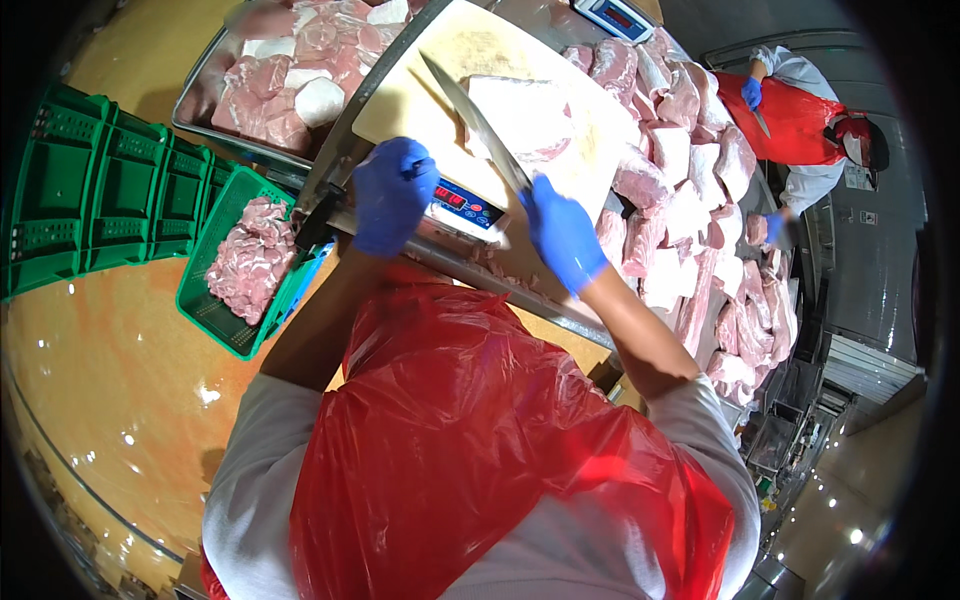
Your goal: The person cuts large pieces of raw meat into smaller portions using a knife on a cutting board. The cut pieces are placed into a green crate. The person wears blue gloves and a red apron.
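Note:
My right hand, in a blue glove, grips a long knife. Its blade slants up and left over the pale cutting board, beside a slab of meat with a white fat layer. My left hand, also gloved in blue, is curled into a fist at the board's near left edge. Something dark shows at its fingers, too small to make out. Between my hands sits a digital scale with a red lit display. A black object is at the table edge, left of my left hand.
Metal tub of meat stands at upper left. A green crate of trimmings is below it, near stacked green crates. Many meat pieces cover the table's right side; beyond, a person in a red apron holds a knife. Another scale is at top.

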Tool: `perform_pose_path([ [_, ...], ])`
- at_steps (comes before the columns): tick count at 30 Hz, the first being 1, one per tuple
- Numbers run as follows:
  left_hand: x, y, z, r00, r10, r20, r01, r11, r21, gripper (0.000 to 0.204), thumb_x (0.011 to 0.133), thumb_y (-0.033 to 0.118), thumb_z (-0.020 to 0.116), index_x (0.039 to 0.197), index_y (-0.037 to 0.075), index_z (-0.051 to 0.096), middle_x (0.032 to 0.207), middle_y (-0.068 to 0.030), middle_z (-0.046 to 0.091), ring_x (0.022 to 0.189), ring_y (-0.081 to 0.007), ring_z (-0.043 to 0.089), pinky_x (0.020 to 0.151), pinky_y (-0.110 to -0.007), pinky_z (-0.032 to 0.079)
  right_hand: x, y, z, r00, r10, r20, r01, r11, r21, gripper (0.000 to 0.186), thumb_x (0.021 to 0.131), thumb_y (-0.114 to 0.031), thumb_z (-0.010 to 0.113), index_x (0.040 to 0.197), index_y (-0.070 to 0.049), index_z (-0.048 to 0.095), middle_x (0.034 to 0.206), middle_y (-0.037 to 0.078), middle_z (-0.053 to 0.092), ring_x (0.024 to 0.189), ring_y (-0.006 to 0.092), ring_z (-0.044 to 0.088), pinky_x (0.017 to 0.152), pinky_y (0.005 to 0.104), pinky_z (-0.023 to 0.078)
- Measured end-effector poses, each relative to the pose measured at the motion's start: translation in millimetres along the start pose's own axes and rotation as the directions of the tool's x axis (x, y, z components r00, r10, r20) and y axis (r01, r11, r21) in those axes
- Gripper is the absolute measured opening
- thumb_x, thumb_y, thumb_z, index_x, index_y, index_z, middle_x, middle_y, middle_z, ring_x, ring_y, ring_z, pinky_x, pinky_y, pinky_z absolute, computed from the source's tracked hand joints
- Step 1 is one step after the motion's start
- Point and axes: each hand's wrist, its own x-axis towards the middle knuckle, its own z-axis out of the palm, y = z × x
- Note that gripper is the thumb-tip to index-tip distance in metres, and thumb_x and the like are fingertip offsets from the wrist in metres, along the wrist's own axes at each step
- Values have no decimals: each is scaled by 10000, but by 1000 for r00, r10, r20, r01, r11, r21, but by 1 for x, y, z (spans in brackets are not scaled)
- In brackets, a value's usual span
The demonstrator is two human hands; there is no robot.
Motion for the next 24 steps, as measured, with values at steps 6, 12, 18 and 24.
perform_pose_path([
  [6,2,-10,-23,978,-136,-158,113,983,-144,77,835,64,701,821,16,643,721,-101,633,670,-247,660,631,-347,528,-140,65,-52,959,167,227,-105,960,-260,132,984,-136,555,1046,-35,498,729,270,616,684,457,645,570,515,500],
  [12,9,20,38,972,229,-51,-232,971,-56,99,812,51,728,888,18,674,801,-137,666,660,-276,657,673,-341,540,-78,23,-49,983,36,-180,-49,997,-64,122,963,-77,596,970,-13,492,742,273,593,660,467,617,534,493,461],
  [18,6,6,59,989,113,-99,-100,987,125,91,748,114,750,766,63,676,788,-134,675,694,-303,675,661,-390,526,29,-34,-15,977,-69,-200,62,997,-43,138,960,-125,544,1039,-16,512,855,277,651,789,453,660,676,524,516],
  [24,4,9,42,997,78,6,-78,990,118,94,731,116,733,725,74,649,708,-125,621,659,-328,626,614,-417,504,-20,10,-19,992,55,111,-35,984,-174,159,942,-137,528,1086,-70,524,896,265,670,820,455,672,698,530,527],
])
